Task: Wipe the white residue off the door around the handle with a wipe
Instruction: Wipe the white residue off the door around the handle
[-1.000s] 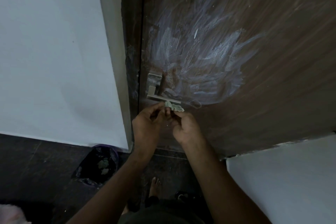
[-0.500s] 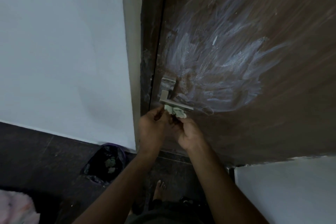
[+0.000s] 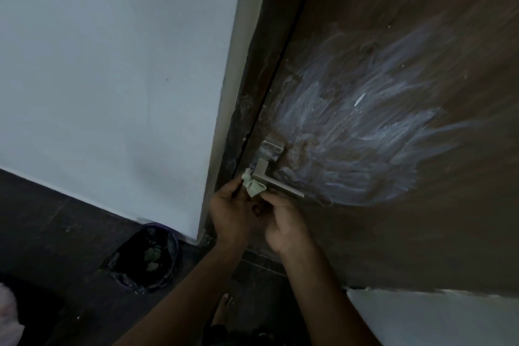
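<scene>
**Wipe still bunched at the handle, residue untouched**

Both hands have slid toward the hinge-side edge of the door since a second ago; the wipe [image 3: 252, 186] now sits at the bend of the handle [image 3: 276, 183] rather than under its bar. Your left hand [image 3: 231, 212] pinches the wipe's left side with fingertips closed on it, and your right hand [image 3: 283, 223] grips it from below, fingers curled narrow around the wad. It's crumpled small, pale green, touching the handle's corner. White residue [image 3: 354, 146] covers the door [image 3: 421, 233] above and right of the handle, thick strokes, apparently none cleared yet. Judgement: you're still readying the wipe, so open it out flatter before pressing. A tight wad gives little contact and will likely just smear. Start close around the handle plate [image 3: 271, 149], then work outward into the streaks, folding to a clean face as it loads. A lined bin [image 3: 146, 255] stands on the floor by the wall corner, spent wipes seemingly inside.
</scene>
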The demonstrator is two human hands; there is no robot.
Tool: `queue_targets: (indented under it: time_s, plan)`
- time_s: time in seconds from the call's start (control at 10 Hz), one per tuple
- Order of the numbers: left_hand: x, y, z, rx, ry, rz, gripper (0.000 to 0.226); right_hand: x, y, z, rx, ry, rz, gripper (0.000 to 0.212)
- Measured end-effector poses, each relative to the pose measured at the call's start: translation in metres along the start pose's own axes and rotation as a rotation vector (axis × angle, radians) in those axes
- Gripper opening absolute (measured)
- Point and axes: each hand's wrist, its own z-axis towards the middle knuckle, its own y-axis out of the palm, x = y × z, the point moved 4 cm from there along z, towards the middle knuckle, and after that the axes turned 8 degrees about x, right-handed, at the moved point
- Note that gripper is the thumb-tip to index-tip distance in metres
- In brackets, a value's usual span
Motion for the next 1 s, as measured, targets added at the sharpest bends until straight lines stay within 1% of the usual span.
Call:
queue_targets:
  time_s: [0.1, 0.2, 0.3, 0.4, 0.5, 0.6, 0.7, 0.8, 0.9, 1.0]
  plan:
    - [0.011, 0.002, 0.008, 0.017, 0.090, 0.071, 0.027, -0.003, 0.000, -0.004, -0.037, -0.017, 0.041, 0.017]
    - [0.023, -0.003, 0.010, 0.010, 0.200, 0.090, 0.029, -0.001, -0.004, -0.005, 0.003, -0.045, 0.014, 0.021]
    - [0.041, -0.005, 0.021, -0.039, 0.367, 0.186, 0.027, 0.007, -0.014, -0.007, 0.082, -0.050, -0.117, 0.023]
    - [0.050, -0.001, 0.033, -0.109, 0.496, 0.299, 0.024, 0.015, -0.024, -0.012, 0.168, -0.102, -0.240, 0.018]
    - [0.049, 0.000, 0.034, -0.077, 0.542, 0.328, 0.023, 0.018, -0.025, -0.018, 0.184, -0.188, -0.363, 0.019]
    - [0.039, -0.001, 0.032, -0.025, 0.450, 0.344, 0.024, 0.016, -0.018, -0.024, 0.154, -0.308, -0.496, 0.028]
    - [0.034, -0.002, 0.033, -0.006, 0.422, 0.380, 0.024, 0.011, -0.013, -0.031, 0.141, -0.426, -0.582, 0.028]
    - [0.040, 0.000, 0.035, -0.008, 0.416, 0.318, 0.023, 0.011, -0.010, -0.037, 0.134, -0.500, -0.665, 0.031]
    - [0.043, 0.003, 0.035, 0.019, 0.421, 0.261, 0.020, 0.013, -0.011, -0.039, 0.161, -0.532, -0.685, 0.031]
    - [0.035, 0.000, 0.033, 0.039, 0.414, 0.297, 0.020, 0.015, -0.010, -0.041, 0.162, -0.557, -0.703, 0.031]
